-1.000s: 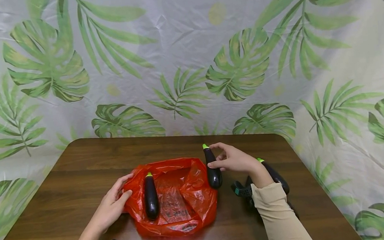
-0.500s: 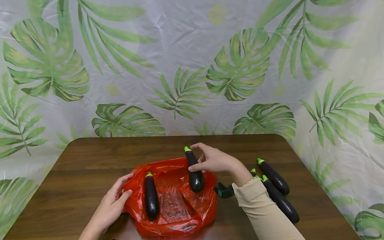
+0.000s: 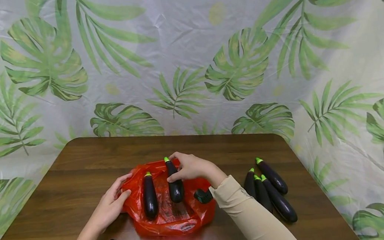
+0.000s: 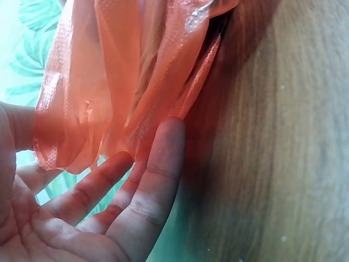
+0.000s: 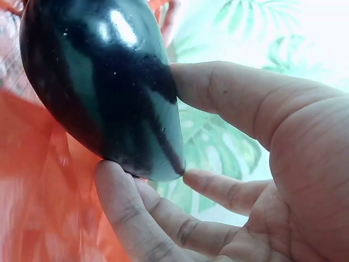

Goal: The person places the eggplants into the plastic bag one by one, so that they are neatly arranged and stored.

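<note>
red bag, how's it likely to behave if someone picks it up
The red bag is probably floppy: its thin film is creased and folded. The eggplant lying inside at picture left would likely make that side sag.

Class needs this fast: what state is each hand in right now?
Left hand: closed, gripping the side of the red bag.
Right hand: closed, holding an eggplant between thumb and fingers.
</note>
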{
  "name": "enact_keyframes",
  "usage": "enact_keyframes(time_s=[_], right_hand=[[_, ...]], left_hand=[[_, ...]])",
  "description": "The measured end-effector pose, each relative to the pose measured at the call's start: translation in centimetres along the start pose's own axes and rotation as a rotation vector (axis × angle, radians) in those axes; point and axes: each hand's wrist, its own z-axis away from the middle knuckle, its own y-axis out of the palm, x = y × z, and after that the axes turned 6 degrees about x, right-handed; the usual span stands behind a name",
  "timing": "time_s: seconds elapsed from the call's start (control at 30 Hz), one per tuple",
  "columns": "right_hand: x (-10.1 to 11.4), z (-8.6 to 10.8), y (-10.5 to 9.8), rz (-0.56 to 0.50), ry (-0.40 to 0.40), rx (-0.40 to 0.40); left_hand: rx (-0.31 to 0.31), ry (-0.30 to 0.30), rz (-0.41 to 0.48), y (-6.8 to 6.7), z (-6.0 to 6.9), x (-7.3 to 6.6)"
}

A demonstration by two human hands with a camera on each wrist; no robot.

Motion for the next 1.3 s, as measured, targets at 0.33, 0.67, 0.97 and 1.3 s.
enact_keyframes(time_s=[0.33, 0.67, 0.97, 1.3], right_hand=[[1.1, -1.2, 1.5, 0.043, 0.034, 0.046], [1.5, -1.4, 3.4, 0.094, 0.053, 0.072], [1.9, -0.8, 4.3, 0.031, 0.051, 0.107], [2.1, -1.4, 4.4, 0.039, 0.079, 0.089]], left_hand=[[-0.006, 0.048, -0.004, -0.2, 0.0, 0.1], [-0.003, 0.052, 0.005, -0.2, 0.1, 0.2], [-0.002, 0.035, 0.000, -0.1, 0.1, 0.0], [0.003, 0.033, 0.001, -0.1, 0.1, -0.1]])
